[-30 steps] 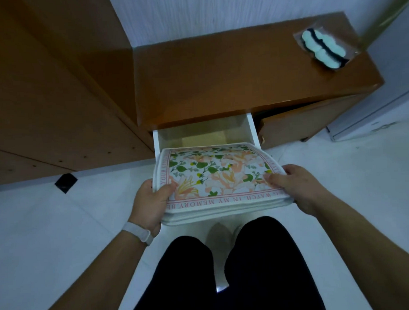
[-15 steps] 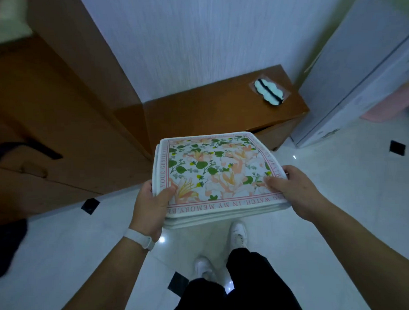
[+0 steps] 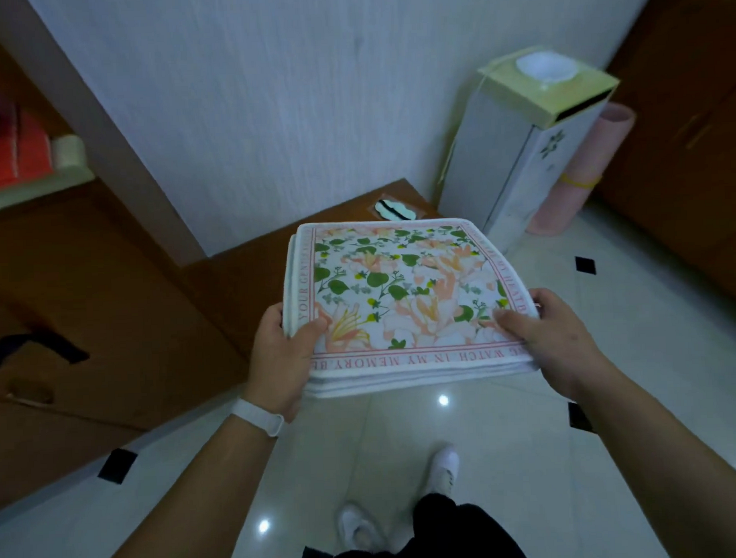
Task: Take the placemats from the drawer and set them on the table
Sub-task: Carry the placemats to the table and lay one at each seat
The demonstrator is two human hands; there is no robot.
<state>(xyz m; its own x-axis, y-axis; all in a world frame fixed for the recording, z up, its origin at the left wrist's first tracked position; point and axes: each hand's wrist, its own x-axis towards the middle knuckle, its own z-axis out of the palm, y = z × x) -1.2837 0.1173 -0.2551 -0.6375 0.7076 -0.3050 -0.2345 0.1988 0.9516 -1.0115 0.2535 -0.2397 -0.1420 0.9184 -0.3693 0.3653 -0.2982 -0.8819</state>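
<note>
Head view: stack of floral placemats [image 3: 404,302] held flat in the air above the tiled floor [image 3: 530,440], clear of the brown cabinet [image 3: 241,279]. Pink border text legible in parts, upside down along the near edge: "WATCH IN MY MEMORY"; "YOUR" up the left edge. Left hand [image 3: 283,357] clamped on the near-left corner, thumb on top, white band [image 3: 258,416] at the wrist. Right hand [image 3: 548,343] closed on the near-right corner, thumb pressing the top mat.

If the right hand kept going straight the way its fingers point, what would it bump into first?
The right hand points inward across the stack of placemats it grips, so it would likely meet the left hand on the opposite edge first, though depth is hard to judge.
</note>
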